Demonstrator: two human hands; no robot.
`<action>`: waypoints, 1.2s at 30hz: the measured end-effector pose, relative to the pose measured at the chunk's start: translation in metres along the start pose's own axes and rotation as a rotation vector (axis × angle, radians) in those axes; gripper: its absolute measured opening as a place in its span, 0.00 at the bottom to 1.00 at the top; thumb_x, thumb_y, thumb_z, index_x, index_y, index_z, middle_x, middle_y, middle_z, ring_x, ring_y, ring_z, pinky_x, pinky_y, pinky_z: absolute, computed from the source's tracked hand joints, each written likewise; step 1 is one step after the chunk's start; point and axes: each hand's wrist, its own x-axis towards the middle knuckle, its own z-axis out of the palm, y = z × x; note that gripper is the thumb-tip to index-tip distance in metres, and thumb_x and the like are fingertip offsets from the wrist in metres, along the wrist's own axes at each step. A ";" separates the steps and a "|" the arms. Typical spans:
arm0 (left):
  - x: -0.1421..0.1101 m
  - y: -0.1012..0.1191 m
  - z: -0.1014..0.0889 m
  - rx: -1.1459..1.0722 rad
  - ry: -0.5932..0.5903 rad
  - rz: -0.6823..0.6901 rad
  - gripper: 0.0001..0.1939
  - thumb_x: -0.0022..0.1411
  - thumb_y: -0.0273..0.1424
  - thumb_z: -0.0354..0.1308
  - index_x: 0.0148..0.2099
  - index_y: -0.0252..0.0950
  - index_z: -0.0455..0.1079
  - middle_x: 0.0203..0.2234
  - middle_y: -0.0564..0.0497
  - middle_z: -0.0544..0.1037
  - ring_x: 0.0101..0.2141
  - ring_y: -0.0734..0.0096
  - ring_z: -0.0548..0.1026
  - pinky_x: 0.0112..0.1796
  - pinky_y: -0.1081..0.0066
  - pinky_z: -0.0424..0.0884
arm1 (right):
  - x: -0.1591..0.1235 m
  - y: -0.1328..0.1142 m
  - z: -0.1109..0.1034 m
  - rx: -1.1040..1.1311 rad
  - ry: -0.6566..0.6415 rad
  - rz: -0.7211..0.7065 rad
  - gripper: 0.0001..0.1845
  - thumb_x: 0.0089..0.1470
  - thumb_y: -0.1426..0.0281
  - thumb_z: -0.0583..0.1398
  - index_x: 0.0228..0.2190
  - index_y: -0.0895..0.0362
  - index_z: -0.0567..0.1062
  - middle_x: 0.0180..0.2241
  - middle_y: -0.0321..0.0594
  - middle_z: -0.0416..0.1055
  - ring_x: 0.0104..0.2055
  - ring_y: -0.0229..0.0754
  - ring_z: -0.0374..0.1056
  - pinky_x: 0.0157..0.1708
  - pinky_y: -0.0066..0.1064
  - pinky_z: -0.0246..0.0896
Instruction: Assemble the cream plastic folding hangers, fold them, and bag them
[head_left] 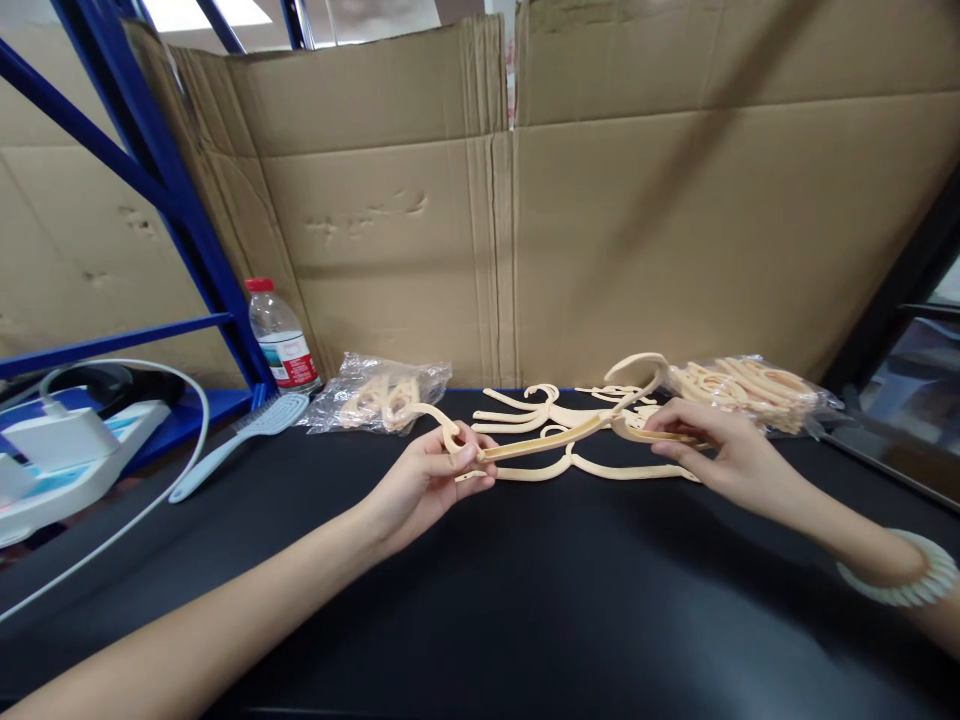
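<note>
Above the black tabletop (495,620), both hands (420,482) (739,455) grip a slender, curved cream hanger (551,441).

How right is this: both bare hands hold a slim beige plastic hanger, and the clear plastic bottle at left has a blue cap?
Not quite: the head view shows a red cap on the clear plastic bottle at left, not blue. The left hand and right hand do hold the slim beige plastic hanger.
</note>
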 end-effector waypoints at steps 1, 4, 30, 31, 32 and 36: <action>0.000 0.000 0.000 -0.005 0.001 -0.004 0.10 0.49 0.26 0.69 0.30 0.31 0.69 0.33 0.48 0.75 0.30 0.72 0.74 0.36 0.71 0.74 | 0.000 0.000 0.000 -0.001 0.002 -0.007 0.04 0.55 0.70 0.58 0.34 0.55 0.71 0.31 0.39 0.72 0.31 0.40 0.69 0.30 0.30 0.66; -0.001 0.000 0.002 -0.010 0.006 -0.010 0.10 0.49 0.24 0.68 0.29 0.31 0.68 0.31 0.48 0.75 0.29 0.72 0.75 0.35 0.72 0.74 | 0.000 -0.001 -0.001 -0.017 0.011 -0.024 0.03 0.55 0.70 0.58 0.34 0.54 0.71 0.31 0.39 0.72 0.32 0.40 0.69 0.30 0.30 0.67; -0.004 -0.006 0.004 0.069 0.292 0.085 0.11 0.48 0.16 0.62 0.25 0.32 0.62 0.24 0.52 0.76 0.25 0.76 0.75 0.32 0.78 0.74 | -0.007 -0.028 0.005 -0.182 0.188 -0.172 0.06 0.57 0.72 0.57 0.37 0.54 0.73 0.33 0.40 0.75 0.33 0.42 0.71 0.31 0.31 0.67; -0.003 -0.006 0.005 0.061 0.296 0.088 0.11 0.48 0.16 0.62 0.24 0.32 0.63 0.24 0.51 0.76 0.25 0.76 0.76 0.33 0.78 0.74 | -0.007 -0.029 0.005 -0.190 0.188 -0.170 0.06 0.58 0.72 0.56 0.38 0.53 0.73 0.34 0.40 0.75 0.32 0.41 0.71 0.30 0.30 0.67; -0.003 -0.007 0.005 0.054 0.302 0.092 0.11 0.49 0.15 0.62 0.24 0.32 0.63 0.24 0.51 0.76 0.25 0.76 0.76 0.34 0.78 0.74 | -0.008 -0.030 0.005 -0.199 0.189 -0.163 0.07 0.58 0.72 0.56 0.38 0.53 0.73 0.34 0.41 0.75 0.32 0.41 0.71 0.28 0.30 0.66; 0.000 -0.007 0.005 0.037 0.340 0.095 0.11 0.52 0.14 0.60 0.25 0.31 0.66 0.25 0.50 0.77 0.29 0.75 0.78 0.35 0.79 0.75 | -0.010 -0.030 0.007 -0.239 0.200 -0.113 0.07 0.59 0.71 0.56 0.39 0.52 0.72 0.36 0.42 0.75 0.31 0.42 0.71 0.27 0.32 0.65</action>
